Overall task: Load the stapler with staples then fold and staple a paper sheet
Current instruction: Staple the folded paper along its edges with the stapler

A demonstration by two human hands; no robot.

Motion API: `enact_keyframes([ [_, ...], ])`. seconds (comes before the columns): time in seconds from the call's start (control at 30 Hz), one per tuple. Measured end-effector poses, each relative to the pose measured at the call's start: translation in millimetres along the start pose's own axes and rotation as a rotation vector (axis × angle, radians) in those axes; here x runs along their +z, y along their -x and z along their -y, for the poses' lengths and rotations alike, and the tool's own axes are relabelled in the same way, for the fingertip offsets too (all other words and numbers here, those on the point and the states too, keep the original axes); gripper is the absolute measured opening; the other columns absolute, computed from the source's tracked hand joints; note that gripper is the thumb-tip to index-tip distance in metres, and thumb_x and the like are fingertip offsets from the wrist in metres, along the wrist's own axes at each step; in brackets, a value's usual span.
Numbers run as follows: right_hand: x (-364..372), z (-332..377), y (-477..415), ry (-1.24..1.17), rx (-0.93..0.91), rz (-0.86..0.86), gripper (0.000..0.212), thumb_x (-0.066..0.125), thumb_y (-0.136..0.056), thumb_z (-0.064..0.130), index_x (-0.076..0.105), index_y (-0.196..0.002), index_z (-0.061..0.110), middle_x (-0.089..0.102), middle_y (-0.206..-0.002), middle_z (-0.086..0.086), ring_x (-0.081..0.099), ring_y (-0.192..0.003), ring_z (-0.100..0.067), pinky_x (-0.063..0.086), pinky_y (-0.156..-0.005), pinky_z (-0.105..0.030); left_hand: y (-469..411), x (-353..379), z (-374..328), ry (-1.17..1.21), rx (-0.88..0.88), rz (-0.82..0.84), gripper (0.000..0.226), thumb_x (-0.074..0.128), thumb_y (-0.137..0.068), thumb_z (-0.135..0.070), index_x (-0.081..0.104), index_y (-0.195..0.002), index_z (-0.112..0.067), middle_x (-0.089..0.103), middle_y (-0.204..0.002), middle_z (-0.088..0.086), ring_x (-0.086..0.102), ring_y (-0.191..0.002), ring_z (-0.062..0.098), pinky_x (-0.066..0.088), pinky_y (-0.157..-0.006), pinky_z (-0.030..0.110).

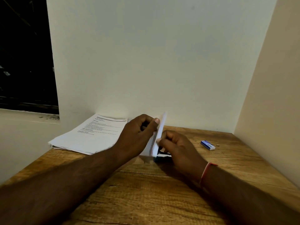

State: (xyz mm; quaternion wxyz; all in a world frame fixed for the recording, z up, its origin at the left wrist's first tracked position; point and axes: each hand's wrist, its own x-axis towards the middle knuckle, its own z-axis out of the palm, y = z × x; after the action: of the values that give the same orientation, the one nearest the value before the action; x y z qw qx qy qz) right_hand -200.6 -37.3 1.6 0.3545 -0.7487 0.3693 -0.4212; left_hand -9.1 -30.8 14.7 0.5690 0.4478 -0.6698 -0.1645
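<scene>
A folded white paper sheet stands almost on edge at the middle of the wooden table. My left hand pinches its upper part, thumb against the top. My right hand grips the sheet's lower part from the right and covers most of a dark stapler, of which only a black and teal sliver shows under the paper's bottom corner. Whether the stapler's jaws are around the paper cannot be told.
A stack of printed papers lies at the table's back left, overhanging the edge. A small blue and white staple box lies to the right. White walls close in behind and on the right; a dark window is at far left.
</scene>
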Motion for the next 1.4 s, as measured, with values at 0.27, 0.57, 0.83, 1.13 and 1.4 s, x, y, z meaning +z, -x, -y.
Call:
enact_keyframes([
  [0.27, -25.8, 7.7, -6.1, -0.478, 0.121, -0.269, 0.031, 0.063, -0.107, 0.02, 0.086, -0.087, 0.012, 0.08, -0.085, -0.012, 0.075, -0.089, -0.024, 0.054, -0.083, -0.047, 9.8, 2.3, 5.6, -0.289, 0.191, 0.215, 0.066, 0.095, -0.079, -0.063, 0.074, -0.138, -0.041, 0.077, -0.127, -0.025, 0.07, -0.122, 0.0, 0.056, -0.1, 0.022],
  [0.57, -35.3, -3.5, -14.9, -0.279, 0.019, -0.513, 0.013, 0.083, -0.099, 0.03, 0.082, -0.101, 0.018, 0.082, -0.098, -0.009, 0.076, -0.086, -0.015, 0.063, -0.087, -0.042, -7.9, -7.9, 8.5, -0.021, -0.035, -0.034, 0.023, 0.079, -0.106, -0.031, 0.081, -0.092, -0.014, 0.08, -0.086, 0.013, 0.075, -0.081, 0.031, 0.062, -0.076, 0.049],
  [0.83, -40.6, -17.2, -22.9, -0.374, 0.145, -0.41, 0.021, 0.085, -0.097, 0.03, 0.084, -0.114, 0.017, 0.088, -0.106, -0.003, 0.084, -0.101, -0.028, 0.069, -0.079, -0.036, -14.7, -9.0, 20.4, 0.387, -0.331, 0.049, 0.02, 0.076, -0.108, -0.029, 0.086, -0.103, -0.013, 0.088, -0.108, 0.013, 0.083, -0.11, 0.038, 0.065, -0.105, 0.054],
  [1.13, -41.8, -18.1, -21.1, -0.332, 0.087, -0.395, 0.003, 0.082, -0.1, 0.024, 0.085, -0.102, 0.023, 0.088, -0.1, 0.002, 0.085, -0.089, -0.018, 0.07, -0.08, -0.033, -20.1, -12.3, 16.6, 0.552, -0.415, -0.03, 0.025, 0.065, -0.114, -0.029, 0.084, -0.115, -0.014, 0.089, -0.112, 0.008, 0.085, -0.109, 0.026, 0.068, -0.079, 0.027],
  [1.4, -38.9, -16.6, -19.8, -0.305, 0.078, -0.343, 0.011, 0.085, -0.098, 0.032, 0.084, -0.108, 0.027, 0.088, -0.102, 0.006, 0.084, -0.092, -0.018, 0.071, -0.08, -0.038, -20.7, -13.3, 20.3, 0.427, -0.353, -0.038, 0.027, 0.076, -0.108, -0.035, 0.086, -0.091, -0.017, 0.087, -0.104, 0.012, 0.083, -0.103, 0.037, 0.065, -0.098, 0.05],
])
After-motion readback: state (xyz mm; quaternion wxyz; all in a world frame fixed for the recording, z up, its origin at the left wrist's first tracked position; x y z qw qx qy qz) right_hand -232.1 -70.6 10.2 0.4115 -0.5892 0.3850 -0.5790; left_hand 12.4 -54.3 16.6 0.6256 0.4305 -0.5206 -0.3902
